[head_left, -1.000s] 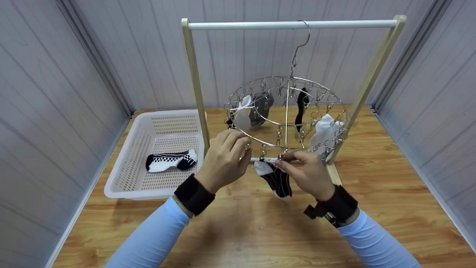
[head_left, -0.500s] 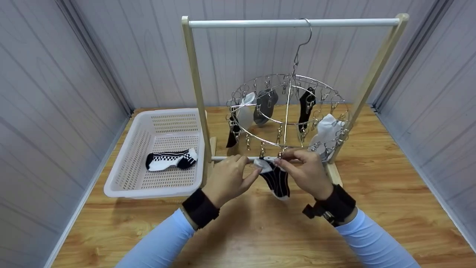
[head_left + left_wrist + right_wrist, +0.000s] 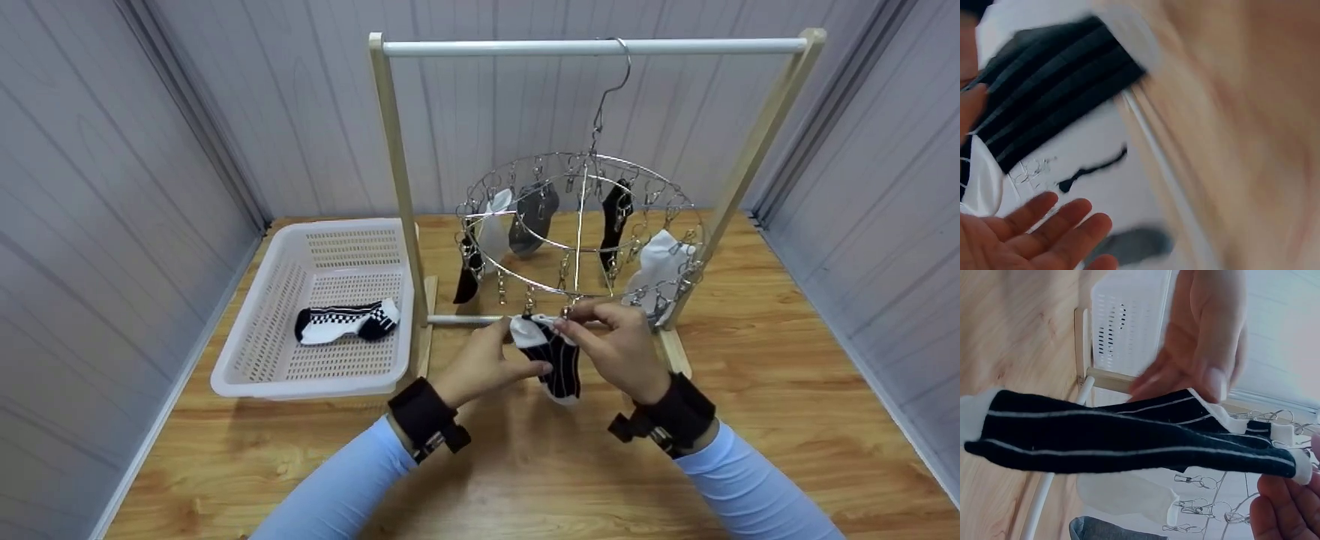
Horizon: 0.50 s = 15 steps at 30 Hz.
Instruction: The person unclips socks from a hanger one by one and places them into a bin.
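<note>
A black sock with thin white stripes and white ends (image 3: 561, 367) hangs at the near rim of a round wire clip hanger (image 3: 551, 290). My right hand (image 3: 619, 345) pinches its cuff beside a metal clip (image 3: 566, 310). In the right wrist view the striped sock (image 3: 1129, 439) stretches sideways, its white end at my right fingers (image 3: 1283, 506). My left hand (image 3: 484, 366) is at the sock's left side, thumb lying over the black fabric. Its fingers (image 3: 1067, 225) are extended and spread in the left wrist view, curled round nothing.
The hanger hooks over a white bar (image 3: 495, 49) on a wooden stand. White socks (image 3: 664, 262), a grey sock (image 3: 535, 217) and black socks (image 3: 616, 217) hang from it. At left, a white basket (image 3: 225, 375) holds a black-and-white checked sock (image 3: 349, 322).
My left hand has come down from the hanger's left rim to the striped sock, its thumb moving right onto it. My right hand stays at the cuff. The hanger has shifted slightly.
</note>
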{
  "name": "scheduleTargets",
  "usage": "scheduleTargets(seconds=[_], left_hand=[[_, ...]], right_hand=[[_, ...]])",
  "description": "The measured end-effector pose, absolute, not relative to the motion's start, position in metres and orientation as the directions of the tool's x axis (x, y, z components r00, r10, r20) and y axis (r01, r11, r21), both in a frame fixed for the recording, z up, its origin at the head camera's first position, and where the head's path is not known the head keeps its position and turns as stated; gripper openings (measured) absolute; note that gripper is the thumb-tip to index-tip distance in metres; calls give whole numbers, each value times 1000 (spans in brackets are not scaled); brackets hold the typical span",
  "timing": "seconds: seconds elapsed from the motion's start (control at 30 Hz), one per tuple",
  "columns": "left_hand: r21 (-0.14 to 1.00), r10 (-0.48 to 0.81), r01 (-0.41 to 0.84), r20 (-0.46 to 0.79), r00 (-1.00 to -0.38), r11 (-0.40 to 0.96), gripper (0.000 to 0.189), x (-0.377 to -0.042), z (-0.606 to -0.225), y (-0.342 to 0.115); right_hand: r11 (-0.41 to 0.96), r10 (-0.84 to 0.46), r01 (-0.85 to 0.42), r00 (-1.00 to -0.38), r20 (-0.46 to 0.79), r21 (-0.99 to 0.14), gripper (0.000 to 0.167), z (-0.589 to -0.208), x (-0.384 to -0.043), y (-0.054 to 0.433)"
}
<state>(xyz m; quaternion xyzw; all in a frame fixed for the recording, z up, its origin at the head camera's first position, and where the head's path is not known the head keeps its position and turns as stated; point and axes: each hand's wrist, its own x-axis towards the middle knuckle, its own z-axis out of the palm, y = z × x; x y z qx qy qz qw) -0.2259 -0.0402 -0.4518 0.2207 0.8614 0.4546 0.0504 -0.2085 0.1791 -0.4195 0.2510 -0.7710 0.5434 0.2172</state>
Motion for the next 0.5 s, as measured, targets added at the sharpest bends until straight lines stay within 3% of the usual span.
scheduleTargets(seconds=[0.1, 0.23, 0.5], left_hand=[[920, 457, 232, 66, -887, 317, 61, -228, -455, -37], [972, 496, 169, 68, -866, 161, 56, -231, -462, -32], [984, 450, 154, 97, -888, 92, 35, -231, -468, -26]], right_hand=[[289, -142, -637, -767, 626, -714, 10, -420, -208, 179], [301, -127, -650, -752, 647, -698, 10, -422, -208, 178], [297, -114, -649, -753, 648, -701, 10, -423, -209, 178]])
